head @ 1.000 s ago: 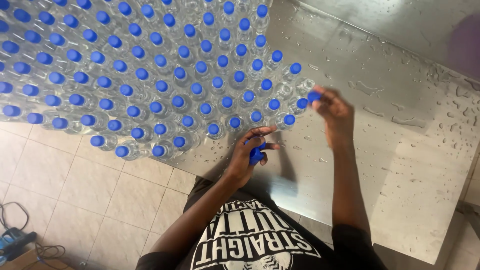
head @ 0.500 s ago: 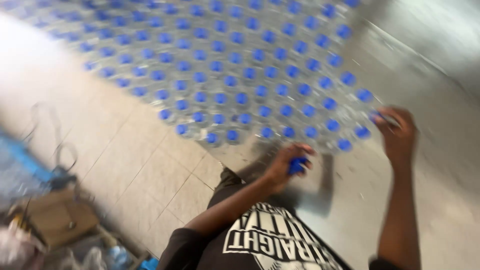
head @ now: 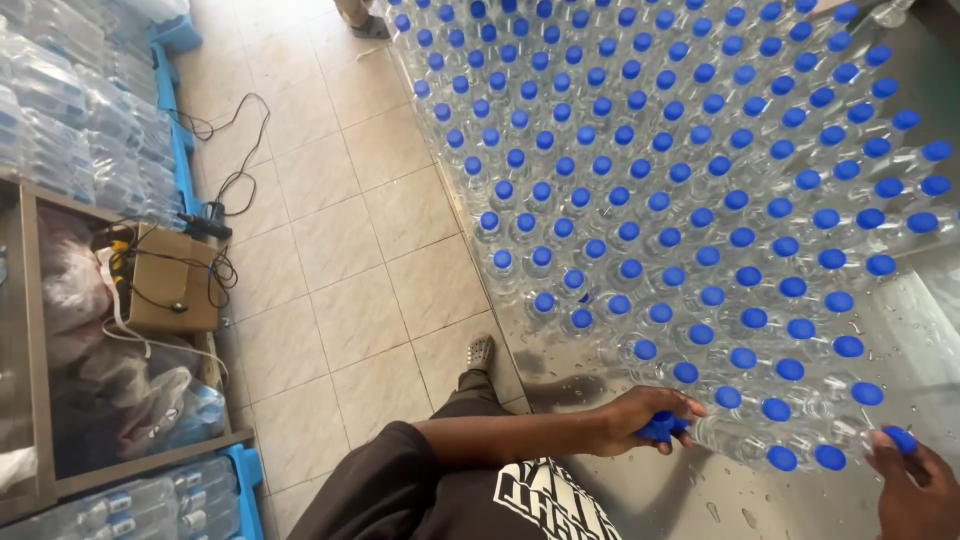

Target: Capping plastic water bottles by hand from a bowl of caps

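In the head view, you are looking down at a wet metal table (head: pixel 640 490) packed with clear plastic bottles (head: pixel 690 180), each standing upright with its blue cap facing up at you, so every long axis is running vertically toward the camera.

Your left hand (head: pixel 640 420) is curling closed around a blue cap (head: pixel 662 428) at the near edge of the block; the fingers are wrapping over the top of it, and the bottle beneath (head: pixel 725 435) is looking tilted, its clear body stretching rightward along the table toward the rest of the front row.

Your right hand (head: pixel 915 480) is reaching in at the lower right corner, fingers partly bent, with the fingertips pinching another blue cap (head: pixel 900 438) at the corner of the block. How tightly that hand is gripping, you cannot tell, as most of it is running out of the picture.

To your left, tiled floor (head: pixel 340 250) is lying beside the table, with black cables (head: pixel 235 150) trailing across it, a cardboard box (head: pixel 175 280) on a shelf, and wrapped packs of bottles (head: pixel 80 130) stacked along the wall.
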